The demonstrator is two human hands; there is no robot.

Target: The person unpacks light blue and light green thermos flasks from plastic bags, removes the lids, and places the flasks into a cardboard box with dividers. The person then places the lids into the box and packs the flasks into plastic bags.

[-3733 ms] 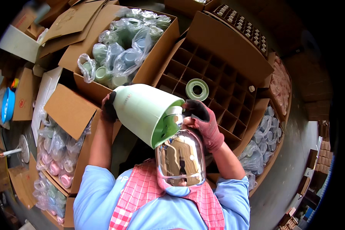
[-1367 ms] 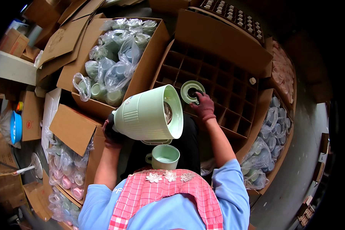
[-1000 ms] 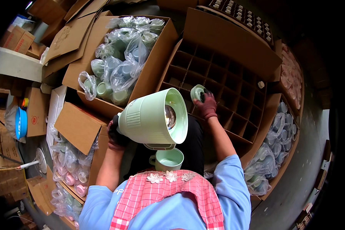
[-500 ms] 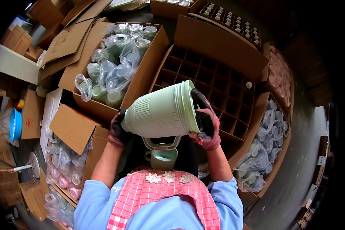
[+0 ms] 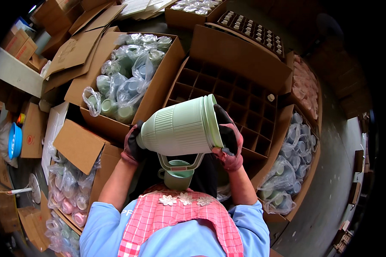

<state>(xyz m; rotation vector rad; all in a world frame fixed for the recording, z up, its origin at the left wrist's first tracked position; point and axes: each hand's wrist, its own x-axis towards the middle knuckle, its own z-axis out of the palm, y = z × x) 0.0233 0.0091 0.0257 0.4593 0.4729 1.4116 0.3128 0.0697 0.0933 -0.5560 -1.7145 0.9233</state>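
Observation:
A pale green ribbed plastic jug [image 5: 176, 126], shaped like a thermos shell with a loop handle, lies on its side in the air before my chest. My left hand [image 5: 136, 143], in a black and pink glove, closes on its narrow end. My right hand [image 5: 229, 139], gloved alike, grips the wide rim at the other end, with its fingers partly over the mouth. Pale bands ring that wide end. Below the jug's handle, at my lap, sits a green cup [image 5: 178, 179] with a side handle, partly covered by the jug's handle.
Ahead stands a carton with cardboard dividers [image 5: 227, 92]; a small white-topped piece [image 5: 270, 97] shows in one cell. Cartons of bagged green cups [image 5: 126, 85], bagged blue-grey cups [image 5: 294, 150] and bagged pink cups [image 5: 68, 205] surround me. A blue basin [image 5: 15, 140] is at far left.
The jug stays between both hands and has tilted slightly. Fewer bands stand out at its wide end, and they sit closer together. The surrounding view has shifted a little.

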